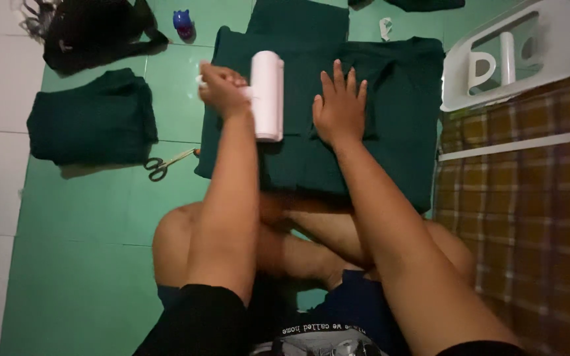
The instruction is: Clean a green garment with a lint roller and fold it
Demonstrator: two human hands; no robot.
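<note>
while left hand (222,88) grips lint roller (267,95), right hand (340,109) flattens green garment (390,118).

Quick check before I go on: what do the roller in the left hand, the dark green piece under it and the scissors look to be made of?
Roller: pale pink, matte, smooth barrel, likely paper sheets on plastic; the left hand covers the handle. Dark green piece: woven or knit cloth, matte, soft folds and seams; the right hand lies flat on it. Scissors: thin pale blades, probably metal, with dark loop handles, apparently plastic.

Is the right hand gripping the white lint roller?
No, the right hand lies flat on the dark green folded cloth; the left hand grips the white lint roller.
</note>
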